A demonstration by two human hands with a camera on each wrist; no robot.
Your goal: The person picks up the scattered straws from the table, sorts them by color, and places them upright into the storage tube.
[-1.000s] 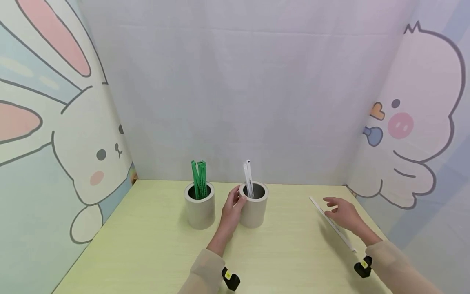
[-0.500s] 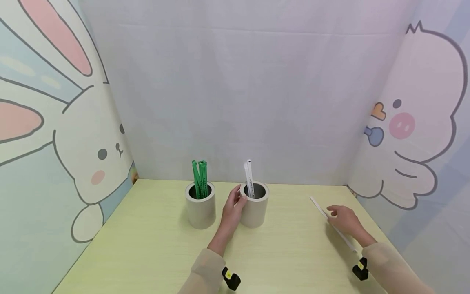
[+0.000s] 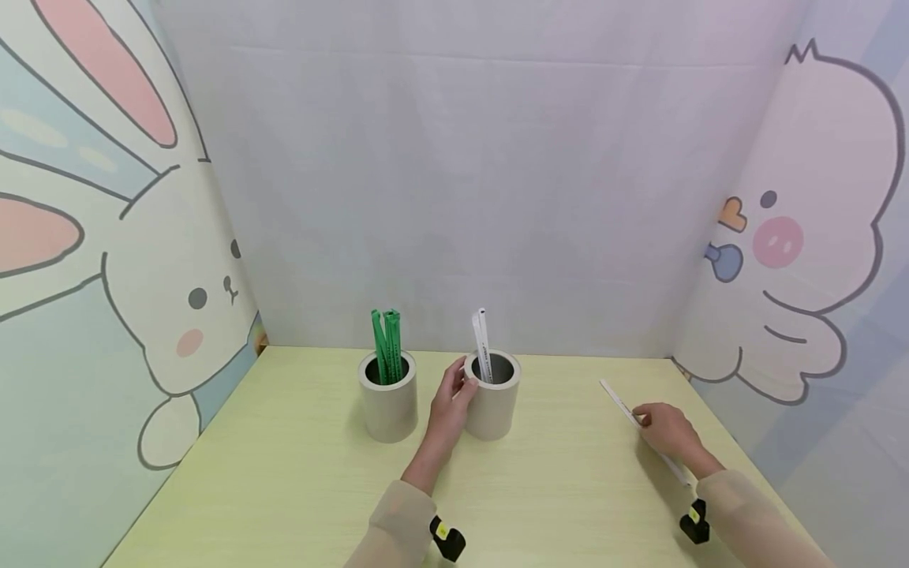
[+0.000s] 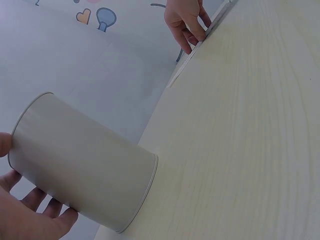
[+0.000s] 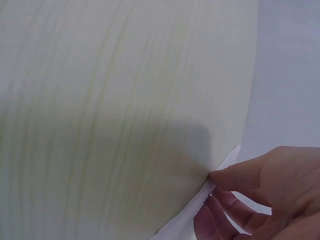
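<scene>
My left hand (image 3: 449,404) holds the side of a light grey cylindrical holder (image 3: 490,410), thumb near its rim. Several white paper-wrapped straws (image 3: 482,347) stand inside it, leaning left. My right hand (image 3: 669,432) pinches a long white wrapped straw (image 3: 616,398) that lies slanting on the table's right side. In the right wrist view, thumb and fingertips meet on the white wrapper (image 5: 192,212). The left wrist view shows the holder (image 4: 82,160) upright, with fingers along its wall, and the right hand (image 4: 186,22) at the straw beyond.
A second grey holder (image 3: 387,410) with several green wrapped straws (image 3: 387,347) stands left of the left hand. The pale wooden table (image 3: 540,505) ends at a plain white cloth backdrop (image 3: 454,197). Cartoon-printed panels flank both sides.
My right hand has come down and slightly toward me onto the white straw, its spread fingers closing into a pinch. The left hand and both holders stay where they were.
</scene>
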